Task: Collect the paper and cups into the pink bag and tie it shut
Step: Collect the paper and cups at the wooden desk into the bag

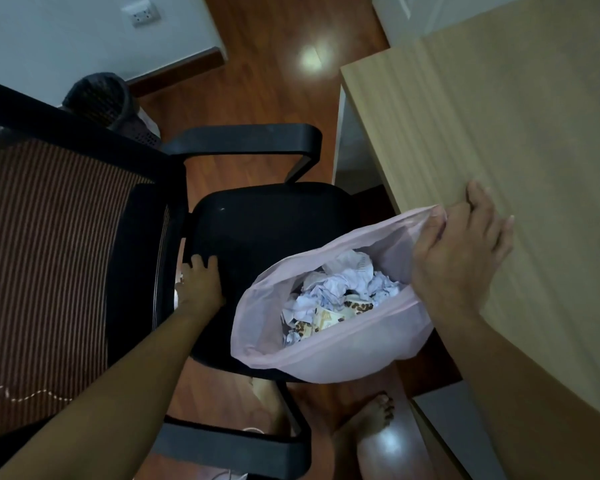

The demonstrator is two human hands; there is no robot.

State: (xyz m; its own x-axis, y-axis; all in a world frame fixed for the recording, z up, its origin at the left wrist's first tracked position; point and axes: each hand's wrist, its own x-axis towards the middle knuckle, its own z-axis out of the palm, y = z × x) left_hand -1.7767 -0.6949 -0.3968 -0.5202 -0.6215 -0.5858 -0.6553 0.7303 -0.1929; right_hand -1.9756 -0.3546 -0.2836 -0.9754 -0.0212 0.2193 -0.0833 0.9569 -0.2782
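Our right hand [465, 258] pinches the rim of the pink plastic bag [343, 348] beside the pale wooden desk [499, 116] edge, centre right — our left hand [201, 278] rests, fingers spread, on the black chair seat [257, 223].

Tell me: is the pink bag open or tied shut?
Open: the right hand holds the pink bag by its rim, and crumpled paper shows inside.

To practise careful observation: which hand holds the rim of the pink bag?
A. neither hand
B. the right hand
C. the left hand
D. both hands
B: the right hand pinches the rim of the pink bag beside the desk, while the left hand is away at the chair seat.
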